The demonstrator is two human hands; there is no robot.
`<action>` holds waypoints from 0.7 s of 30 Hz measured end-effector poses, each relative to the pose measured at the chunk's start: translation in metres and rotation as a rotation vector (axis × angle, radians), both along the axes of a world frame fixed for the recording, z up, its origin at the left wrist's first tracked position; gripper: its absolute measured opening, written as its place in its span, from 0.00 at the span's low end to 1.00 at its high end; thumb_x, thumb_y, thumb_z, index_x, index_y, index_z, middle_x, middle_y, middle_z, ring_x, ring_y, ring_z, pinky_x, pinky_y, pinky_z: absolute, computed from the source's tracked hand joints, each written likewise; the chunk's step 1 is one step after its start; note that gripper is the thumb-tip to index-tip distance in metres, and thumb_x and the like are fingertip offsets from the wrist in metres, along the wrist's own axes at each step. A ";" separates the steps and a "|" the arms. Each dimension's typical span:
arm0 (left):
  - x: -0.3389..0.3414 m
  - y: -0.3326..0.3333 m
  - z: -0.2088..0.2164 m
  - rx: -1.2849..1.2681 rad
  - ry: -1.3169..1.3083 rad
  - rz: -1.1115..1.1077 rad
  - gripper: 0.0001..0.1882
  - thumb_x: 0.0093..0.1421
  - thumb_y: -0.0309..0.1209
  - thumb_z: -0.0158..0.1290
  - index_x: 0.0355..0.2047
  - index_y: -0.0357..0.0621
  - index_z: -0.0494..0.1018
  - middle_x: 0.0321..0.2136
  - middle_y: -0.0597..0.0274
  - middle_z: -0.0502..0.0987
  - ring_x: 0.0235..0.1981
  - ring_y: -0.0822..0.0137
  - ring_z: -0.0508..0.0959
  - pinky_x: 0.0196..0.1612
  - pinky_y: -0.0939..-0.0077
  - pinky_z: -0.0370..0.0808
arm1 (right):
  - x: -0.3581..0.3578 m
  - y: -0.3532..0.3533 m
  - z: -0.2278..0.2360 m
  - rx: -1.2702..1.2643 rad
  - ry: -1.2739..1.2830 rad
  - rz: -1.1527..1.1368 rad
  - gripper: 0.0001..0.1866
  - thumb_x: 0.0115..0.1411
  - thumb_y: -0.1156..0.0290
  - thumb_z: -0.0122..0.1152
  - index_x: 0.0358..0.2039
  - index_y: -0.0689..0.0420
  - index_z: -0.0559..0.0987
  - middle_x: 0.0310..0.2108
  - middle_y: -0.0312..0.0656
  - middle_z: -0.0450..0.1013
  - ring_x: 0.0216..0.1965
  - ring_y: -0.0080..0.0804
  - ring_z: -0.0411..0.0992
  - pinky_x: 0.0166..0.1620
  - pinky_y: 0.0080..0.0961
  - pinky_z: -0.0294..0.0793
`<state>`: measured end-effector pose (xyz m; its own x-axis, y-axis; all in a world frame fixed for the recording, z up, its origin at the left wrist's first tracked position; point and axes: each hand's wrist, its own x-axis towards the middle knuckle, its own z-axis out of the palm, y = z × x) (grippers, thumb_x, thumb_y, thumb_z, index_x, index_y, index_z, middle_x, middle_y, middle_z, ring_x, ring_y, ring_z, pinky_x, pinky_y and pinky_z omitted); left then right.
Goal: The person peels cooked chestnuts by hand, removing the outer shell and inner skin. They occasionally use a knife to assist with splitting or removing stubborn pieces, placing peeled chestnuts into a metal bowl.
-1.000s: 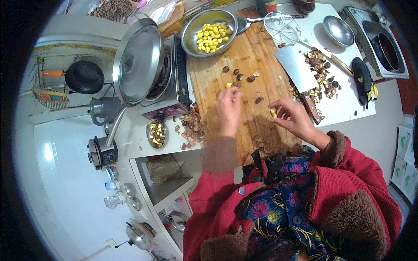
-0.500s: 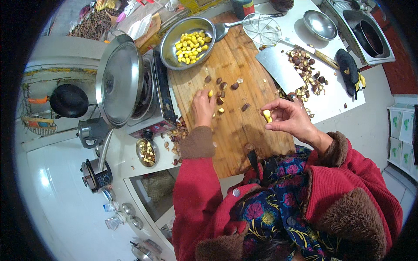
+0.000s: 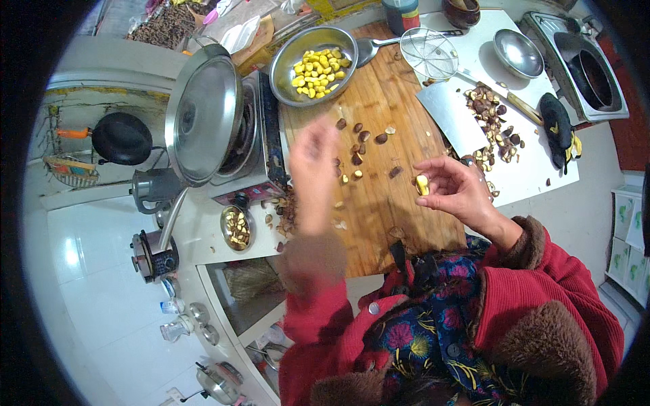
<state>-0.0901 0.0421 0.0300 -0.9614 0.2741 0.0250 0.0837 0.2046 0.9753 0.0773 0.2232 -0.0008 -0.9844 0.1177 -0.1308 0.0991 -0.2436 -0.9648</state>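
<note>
My right hand is closed over the right side of the wooden board, pinching a pale yellow peeled chestnut between thumb and fingers. Smeared by motion, my left hand is above the board's left edge; whether it holds anything cannot be made out. Several brown chestnuts and a few shell bits lie on the board between my hands. Near them sit two small yellow pieces. At the board's far left stands a steel bowl with many peeled yellow chestnuts.
A cleaver blade lies by a pile of shells on the right, with a wire skimmer beyond. The lidded wok on the stove stands close to my left hand. A small dish holds chestnut pieces.
My left hand has lifted and moved fast off the chestnuts on the board; the yellow chestnut at its fingertips no longer shows. My right hand keeps its chestnut. The whole view has shifted slightly.
</note>
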 end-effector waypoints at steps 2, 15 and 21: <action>0.055 0.004 0.011 -0.028 -0.272 -0.091 0.12 0.60 0.28 0.55 0.43 0.36 0.73 0.33 0.65 0.75 0.34 0.78 0.74 0.38 0.84 0.71 | -0.001 0.001 0.006 0.146 0.025 0.030 0.22 0.50 0.77 0.69 0.47 0.58 0.75 0.31 0.30 0.71 0.30 0.12 0.68 0.35 0.13 0.71; 0.135 0.013 0.006 0.126 -0.374 -0.059 0.11 0.59 0.22 0.55 0.41 0.29 0.75 0.35 0.57 0.78 0.36 0.73 0.77 0.40 0.82 0.75 | 0.007 -0.003 0.003 0.206 0.146 0.094 0.17 0.48 0.78 0.70 0.39 0.64 0.76 0.28 0.37 0.73 0.30 0.20 0.74 0.33 0.17 0.75; 0.138 0.012 0.004 0.076 -0.430 -0.006 0.08 0.57 0.19 0.55 0.38 0.31 0.75 0.32 0.61 0.78 0.33 0.76 0.77 0.37 0.84 0.75 | 0.009 -0.005 -0.002 0.373 0.251 0.107 0.17 0.46 0.79 0.68 0.38 0.61 0.76 0.27 0.41 0.70 0.28 0.30 0.74 0.31 0.24 0.74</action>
